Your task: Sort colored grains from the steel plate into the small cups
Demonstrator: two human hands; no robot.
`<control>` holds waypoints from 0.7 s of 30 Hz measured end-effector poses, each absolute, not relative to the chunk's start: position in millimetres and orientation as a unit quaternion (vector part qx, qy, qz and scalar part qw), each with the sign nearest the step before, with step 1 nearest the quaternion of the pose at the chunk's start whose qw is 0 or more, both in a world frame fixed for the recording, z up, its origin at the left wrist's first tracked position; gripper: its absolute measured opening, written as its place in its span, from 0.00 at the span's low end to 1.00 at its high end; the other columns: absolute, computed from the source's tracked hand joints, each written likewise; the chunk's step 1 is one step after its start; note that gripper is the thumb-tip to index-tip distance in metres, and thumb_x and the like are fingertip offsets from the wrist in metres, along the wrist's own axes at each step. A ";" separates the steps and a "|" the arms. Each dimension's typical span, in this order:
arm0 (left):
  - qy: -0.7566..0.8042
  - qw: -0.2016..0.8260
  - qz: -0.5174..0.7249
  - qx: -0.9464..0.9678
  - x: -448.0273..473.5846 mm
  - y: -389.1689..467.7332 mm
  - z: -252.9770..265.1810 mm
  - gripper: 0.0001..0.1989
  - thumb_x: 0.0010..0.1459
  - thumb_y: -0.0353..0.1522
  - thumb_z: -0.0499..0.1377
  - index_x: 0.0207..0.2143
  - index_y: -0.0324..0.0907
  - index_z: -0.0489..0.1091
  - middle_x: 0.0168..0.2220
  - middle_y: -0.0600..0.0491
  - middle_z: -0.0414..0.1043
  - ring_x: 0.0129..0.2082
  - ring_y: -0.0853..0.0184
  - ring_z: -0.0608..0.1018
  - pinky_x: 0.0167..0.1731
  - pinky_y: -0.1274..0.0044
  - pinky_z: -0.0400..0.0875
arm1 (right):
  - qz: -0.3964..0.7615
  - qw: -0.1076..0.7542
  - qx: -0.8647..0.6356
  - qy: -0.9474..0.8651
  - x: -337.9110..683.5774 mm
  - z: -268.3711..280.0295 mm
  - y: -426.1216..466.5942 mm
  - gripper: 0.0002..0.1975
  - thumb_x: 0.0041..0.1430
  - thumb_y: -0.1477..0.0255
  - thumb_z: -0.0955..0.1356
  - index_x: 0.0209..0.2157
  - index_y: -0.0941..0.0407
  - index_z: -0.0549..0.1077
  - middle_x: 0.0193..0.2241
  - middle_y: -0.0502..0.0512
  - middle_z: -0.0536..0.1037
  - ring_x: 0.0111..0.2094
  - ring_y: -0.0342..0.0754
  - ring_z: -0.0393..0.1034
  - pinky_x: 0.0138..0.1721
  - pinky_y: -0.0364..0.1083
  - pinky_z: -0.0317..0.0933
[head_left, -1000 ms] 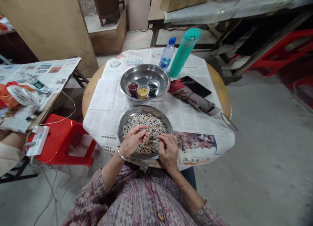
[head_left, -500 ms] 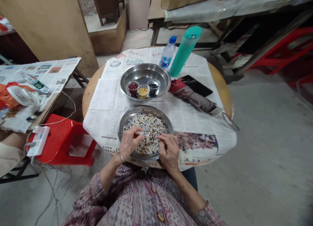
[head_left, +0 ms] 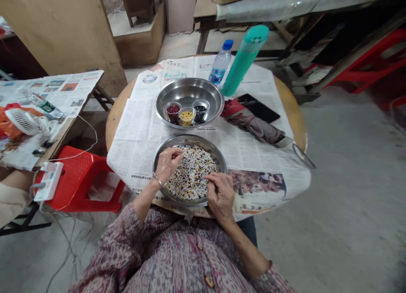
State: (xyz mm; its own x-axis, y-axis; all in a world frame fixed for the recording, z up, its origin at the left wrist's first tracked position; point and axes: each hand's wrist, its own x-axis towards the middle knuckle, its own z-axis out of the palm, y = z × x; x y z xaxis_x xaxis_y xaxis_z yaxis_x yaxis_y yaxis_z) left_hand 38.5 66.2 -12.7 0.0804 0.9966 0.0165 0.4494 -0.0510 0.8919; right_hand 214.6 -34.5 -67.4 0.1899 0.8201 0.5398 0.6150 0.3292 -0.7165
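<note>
My left hand (head_left: 167, 165) is over the left part of a steel bowl (head_left: 213, 146), thumb and fingertips pinched together; whatever they hold is too small to make out. The bowl holds a mix of white, yellow and dark grains and beans (head_left: 192, 170). At the bowl's right side is my right hand (head_left: 221, 195), its fingers curled and thumb near the index fingertip, just above the grains. Behind stands a larger steel basin (head_left: 180, 91) with three clear cups: dark red beans (head_left: 173, 109), yellow kernels (head_left: 186, 116) and black beans (head_left: 200, 109).
Newspaper (head_left: 133, 124) covers the round table. A water bottle (head_left: 221, 62), a green flask (head_left: 244, 62), a folded umbrella (head_left: 253, 124) and a dark tablet-like object (head_left: 260, 108) lie behind and right. A red stool (head_left: 82, 179) with a power strip (head_left: 49, 181) stands left.
My left hand has moved slightly up and away over the bowl, its fingertips drawing together into a pinch. My right hand stays nearly in place. The view has shifted a little.
</note>
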 end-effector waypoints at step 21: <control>0.545 0.280 0.266 0.744 51.5 86.1 -31.3 0.06 0.52 0.22 0.63 0.31 0.40 0.77 0.27 0.53 0.71 0.28 0.70 0.71 0.36 0.77 0.67 | 0.113 0.520 -0.574 -0.623 215.2 -65.4 -34.5 0.12 0.59 0.79 0.63 0.35 0.53 0.76 0.35 0.54 0.77 0.41 0.50 0.68 0.46 0.53 0.63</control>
State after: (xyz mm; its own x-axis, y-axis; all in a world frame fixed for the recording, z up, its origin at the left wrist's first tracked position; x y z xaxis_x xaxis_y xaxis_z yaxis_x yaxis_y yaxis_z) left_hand 51.5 86.1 -31.3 0.2643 0.9602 0.0905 0.6627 -0.2489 0.7063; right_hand 215.2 -34.5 -65.4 0.1993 0.8323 0.5172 0.5971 0.3154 -0.7376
